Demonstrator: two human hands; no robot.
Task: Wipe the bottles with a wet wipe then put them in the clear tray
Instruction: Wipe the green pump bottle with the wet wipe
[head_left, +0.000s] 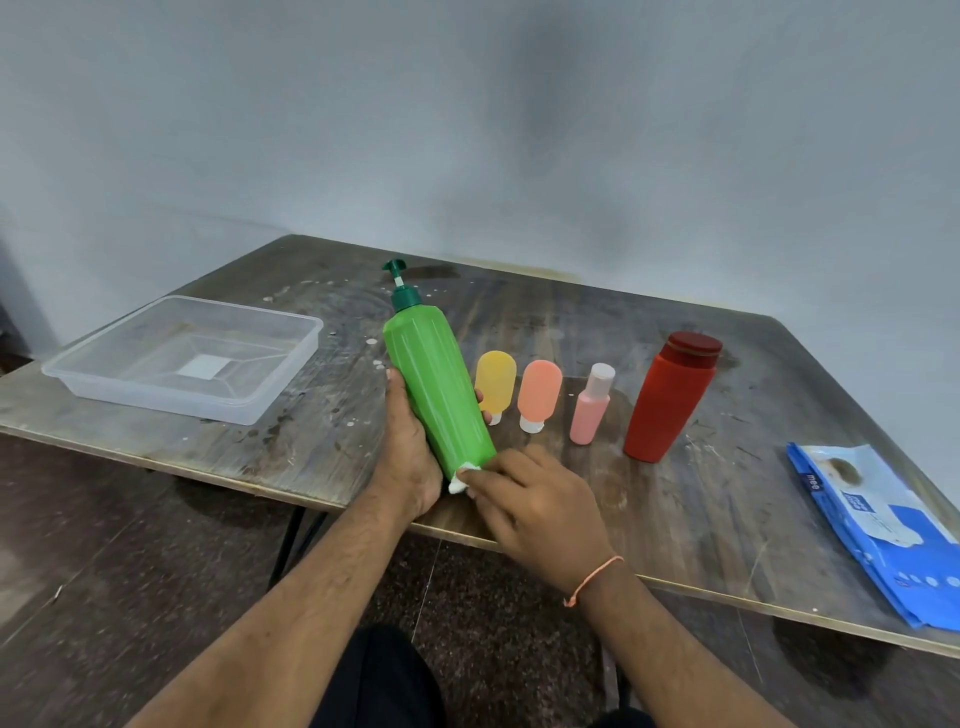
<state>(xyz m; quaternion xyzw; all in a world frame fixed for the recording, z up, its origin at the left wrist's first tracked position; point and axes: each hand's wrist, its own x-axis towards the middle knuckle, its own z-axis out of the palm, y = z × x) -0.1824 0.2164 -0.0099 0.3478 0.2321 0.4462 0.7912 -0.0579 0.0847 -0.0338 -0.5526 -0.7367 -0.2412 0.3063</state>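
Left hand (410, 447) grips a green pump bottle (439, 395); right hand's (535, 499) fingers pinch a wet wipe (460, 480) against its base. Left of the bottle, the clear tray (182, 358) holds nothing (four bottles unwiped, I judge).

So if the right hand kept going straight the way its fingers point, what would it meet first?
The right hand points left, pressing a white wet wipe against the green pump bottle; beyond that, probably the left hand.
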